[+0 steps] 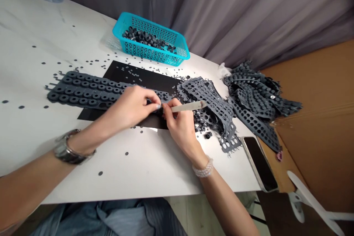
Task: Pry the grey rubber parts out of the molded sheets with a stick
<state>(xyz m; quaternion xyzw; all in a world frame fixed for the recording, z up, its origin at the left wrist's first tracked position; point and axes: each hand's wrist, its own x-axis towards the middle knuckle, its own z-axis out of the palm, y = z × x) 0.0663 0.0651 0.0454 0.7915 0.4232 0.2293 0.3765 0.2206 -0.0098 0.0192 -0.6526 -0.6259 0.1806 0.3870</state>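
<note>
My left hand [132,105], with a metal watch on its wrist, is closed in a pinch over the right part of a long dark grey rubber sheet [85,90] with rows of round, holed bosses. A small dark piece seems to be at its fingertips, mostly hidden. My right hand [181,127] meets it there, its fingers wrapped round an off-white stick-like tool [190,106]. The tool's rear end points right; its working tip is hidden by the fingers. Under the sheet lies a flat black mat [143,75].
A turquoise basket [152,57] of small dark cylindrical parts stands behind the mat. Punched grey sheets [207,97] and a larger heap [251,88] lie right, with loose parts [200,121] nearby. A phone [260,164] rests at the right edge. Small dark discs [100,173] dot the white table.
</note>
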